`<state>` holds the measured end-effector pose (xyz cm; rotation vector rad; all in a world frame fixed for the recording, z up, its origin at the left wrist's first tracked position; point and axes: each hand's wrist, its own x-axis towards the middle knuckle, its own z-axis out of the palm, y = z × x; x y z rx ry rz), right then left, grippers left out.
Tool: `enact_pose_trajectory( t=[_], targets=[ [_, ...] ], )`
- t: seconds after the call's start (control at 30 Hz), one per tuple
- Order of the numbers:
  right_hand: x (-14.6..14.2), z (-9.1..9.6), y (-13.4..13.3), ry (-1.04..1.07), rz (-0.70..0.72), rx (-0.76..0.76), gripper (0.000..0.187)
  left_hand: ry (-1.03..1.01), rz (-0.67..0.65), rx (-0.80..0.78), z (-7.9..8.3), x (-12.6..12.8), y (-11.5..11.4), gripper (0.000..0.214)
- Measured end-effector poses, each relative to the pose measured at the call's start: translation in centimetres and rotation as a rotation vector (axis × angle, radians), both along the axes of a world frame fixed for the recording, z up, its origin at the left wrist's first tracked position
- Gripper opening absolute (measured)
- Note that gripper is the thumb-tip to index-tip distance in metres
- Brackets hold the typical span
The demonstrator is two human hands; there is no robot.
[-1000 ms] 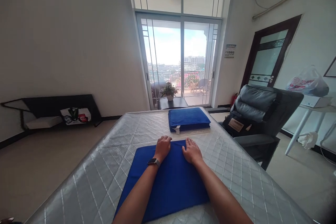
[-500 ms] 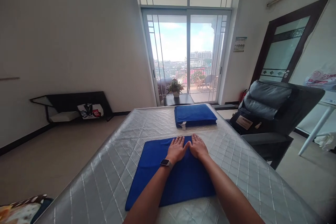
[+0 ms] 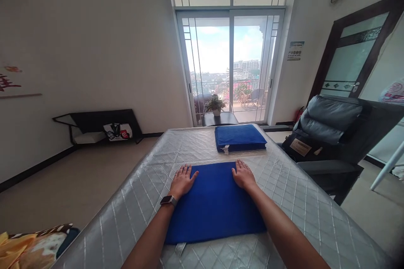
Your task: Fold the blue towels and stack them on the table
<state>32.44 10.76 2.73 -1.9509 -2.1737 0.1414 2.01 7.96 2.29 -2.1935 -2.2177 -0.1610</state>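
A tag [image 3: 180, 249] sticks out at the near edge of the blue cloth [image 3: 216, 210], which lies flat on the mattress [image 3: 126, 218]. The left hand [image 3: 182, 182] rests at its far left corner, the right hand [image 3: 244, 174] at the far right one; palms are down, fingers stretched, gripping nothing. So placed, they probably keep the cloth smooth. Beyond it is a folded blue stack [image 3: 240, 135], apart, perhaps to leave working room. Farther stands a plant [image 3: 216, 104].

Sideways room spans the blue cloth [image 3: 216, 206]; ahead, the folded stack [image 3: 240, 135] obstructs.
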Motion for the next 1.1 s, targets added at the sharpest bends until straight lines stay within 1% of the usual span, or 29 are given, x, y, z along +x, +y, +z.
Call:
enact_pose_trajectory(
  t=[0.03,0.1,0.17,0.2,0.3,0.37,0.47,0.53,0.6,0.67,0.7,0.73,0.77,0.8,0.87,0.93,0.97,1.0,1.03,1.07,1.1],
  targets=[
    [-0.1,0.1,-0.1,-0.028,0.023,0.045,0.067,-0.003,-0.003,0.012,-0.1,0.1,0.1,0.078],
    [-0.2,0.3,-0.3,-0.090,0.128,0.155,0.064,-0.008,-0.007,0.030,-0.3,0.1,0.2,0.078],
    [-0.3,0.4,-0.4,-0.127,0.221,0.204,0.063,-0.012,-0.008,0.032,-0.5,0.1,0.3,0.078],
    [-0.2,0.3,-0.3,-0.125,0.225,0.180,0.064,-0.014,-0.007,0.025,-0.5,0.0,0.4,0.079],
    [0.0,0.0,0.0,-0.066,0.129,0.025,0.068,-0.013,-0.011,0.004,-0.5,0.0,0.4,0.082],
    [0.3,-0.3,0.3,-0.030,0.106,-0.035,0.070,-0.008,-0.016,0.008,-0.6,0.1,0.4,0.082],
    [0.4,-0.5,0.5,-0.008,0.101,-0.042,0.069,-0.002,-0.020,0.013,-0.6,-0.1,0.4,0.081],
    [0.3,-0.6,0.5,0.004,0.097,-0.038,0.069,0.018,-0.037,-0.013,-0.3,-0.6,0.6,0.079],
    [0.2,-0.6,0.4,0.016,0.095,-0.033,0.069,0.055,-0.021,-0.060,0.4,-1.2,1.1,0.077],
    [0.0,-0.6,0.4,0.025,0.087,-0.021,0.069,0.090,0.041,-0.081,1.4,-1.1,1.7,0.077],
    [0.0,-0.5,0.4,0.027,0.081,-0.016,0.068,0.101,0.063,-0.062,1.9,-0.3,2.0,0.077],
    [-0.1,-0.5,0.4,0.027,0.076,-0.012,0.068,0.104,0.057,-0.026,2.3,0.9,2.3,0.077],
    [-0.1,-0.5,0.3,0.028,0.072,-0.010,0.068,0.100,0.014,0.021,2.7,2.7,2.5,0.077],
    [-0.1,-0.4,0.3,0.029,0.070,-0.010,0.068,0.091,-0.065,0.071,2.8,5.0,2.6,0.074],
    [0.1,-0.4,0.3,0.025,0.073,-0.017,0.067,0.031,-0.251,0.134,2.5,10.5,2.7,0.070],
    [0.5,-0.6,0.2,-0.007,0.109,-0.028,0.064,-0.045,-0.407,0.178,1.6,15.9,2.5,0.065],
    [0.7,-0.6,0.2,-0.031,0.133,-0.034,0.064,-0.083,-0.451,0.185,1.0,18.1,2.4,0.063],
    [0.8,-0.7,0.2,-0.054,0.156,-0.037,0.065,-0.111,-0.458,0.184,0.5,19.7,2.3,0.062],
    [1.0,-0.7,0.2,-0.071,0.171,-0.038,0.066,-0.125,-0.459,0.184,0.0,20.6,2.2,0.060],
    [1.0,-0.8,0.2,-0.079,0.175,-0.036,0.066,-0.126,-0.449,0.182,-0.5,20.9,2.1,0.059],
    [1.0,-0.8,0.2,-0.075,0.165,-0.032,0.065,-0.117,-0.432,0.180,-0.7,20.6,2.0,0.059]
  ],
)
